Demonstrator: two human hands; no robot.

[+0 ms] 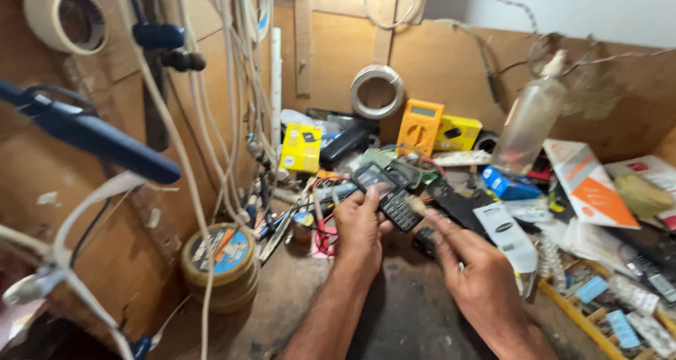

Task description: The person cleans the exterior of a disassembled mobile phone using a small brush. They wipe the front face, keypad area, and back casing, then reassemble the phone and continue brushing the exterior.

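A small black keypad mobile phone (389,191) sits above the middle of the cluttered wooden workbench (415,311), held up off its surface. The phone is a slim bar shape, dark and slightly glossy, with a greyish screen at its upper left end and a grid of pale keys at the lower right end; it lies tilted, face toward the camera.

The left hand (360,230) is closed around the phone's lower edge, fingers curled beneath and the thumb pressed on the side near the screen. The right hand (473,270) has its fingers drawn together around a small brush (420,209), whose pale bristled tip touches the keypad end of the phone.

Around them the bench is worn, dusty and stained. A yellow multimeter (420,126) stands against the plywood back wall, with a yellow box (301,147) to its left and a clear plastic spray bottle (529,124) to its right. A stack of round flat tins (220,265) sits at the left, beneath hanging white cables (211,106). A coil of grey wire (377,91) hangs on the wall. Paper packets and small parts lie heaped at the right.
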